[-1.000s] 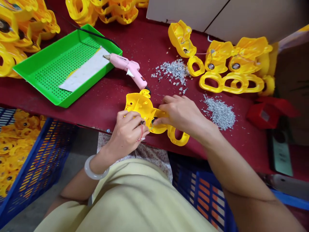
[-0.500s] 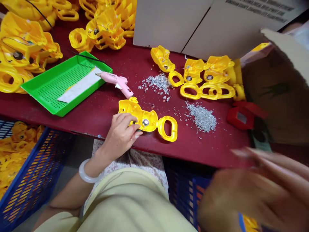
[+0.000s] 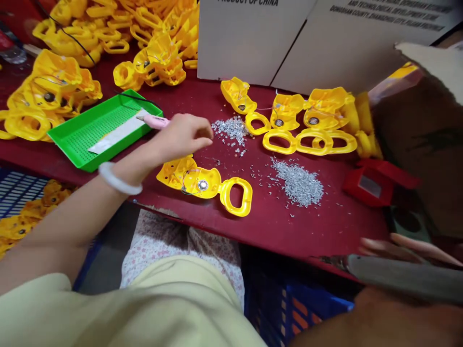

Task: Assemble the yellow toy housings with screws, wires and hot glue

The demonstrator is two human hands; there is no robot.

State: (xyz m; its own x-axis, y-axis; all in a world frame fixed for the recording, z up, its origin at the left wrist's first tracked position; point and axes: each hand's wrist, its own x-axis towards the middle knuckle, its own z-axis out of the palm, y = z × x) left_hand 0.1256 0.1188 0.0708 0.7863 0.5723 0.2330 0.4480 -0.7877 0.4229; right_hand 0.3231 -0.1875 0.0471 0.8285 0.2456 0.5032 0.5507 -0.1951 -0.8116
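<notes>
Two hands work over a dark red tabletop [image 3: 275,231]. The left hand [image 3: 181,137], a pale bangle [image 3: 119,178] on its wrist, hangs half open with loosely curled fingers, gripping nothing, just above a yellow moulded plastic piece [image 3: 211,185] and close to the nozzle of a pink glue gun [image 3: 155,122]. That piece lies flat near the table's front edge, a thin wire [image 3: 188,178] looped across it beside a round metal disc [image 3: 203,185], its oval loop handle [image 3: 235,211] pointing right. The right hand [image 3: 390,313], blurred at lower right, closes around a long grey metal-tipped tool [image 3: 405,274]. Reaching across calls for a raised wrist, clear of the wire, and a steady approach to the nozzle, away from the small silver metal bits [image 3: 298,183] heaped nearby.
</notes>
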